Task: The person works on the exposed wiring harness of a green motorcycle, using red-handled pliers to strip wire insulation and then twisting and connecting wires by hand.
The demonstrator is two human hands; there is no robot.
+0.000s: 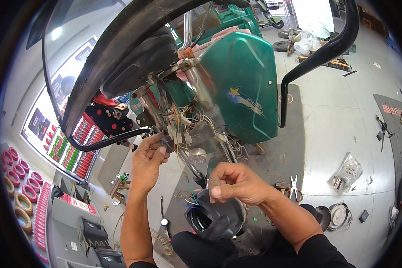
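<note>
Tangled multicoloured wiring bundle (187, 127) with white connectors, hanging loose beneath green scooter panel (243, 85).

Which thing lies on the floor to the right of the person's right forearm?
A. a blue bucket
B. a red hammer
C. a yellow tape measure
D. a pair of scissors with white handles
D: a pair of scissors with pale handles lies on the dark mat, just right of the right hand and its forearm.

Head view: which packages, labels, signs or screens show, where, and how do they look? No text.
Star decal: yellow and blue, on the green body panel, centre.
Clear plastic bag: on the floor, right, small parts inside.
Red label: strip on a grey box, lower left.
Red floor mat print: far right.
</note>
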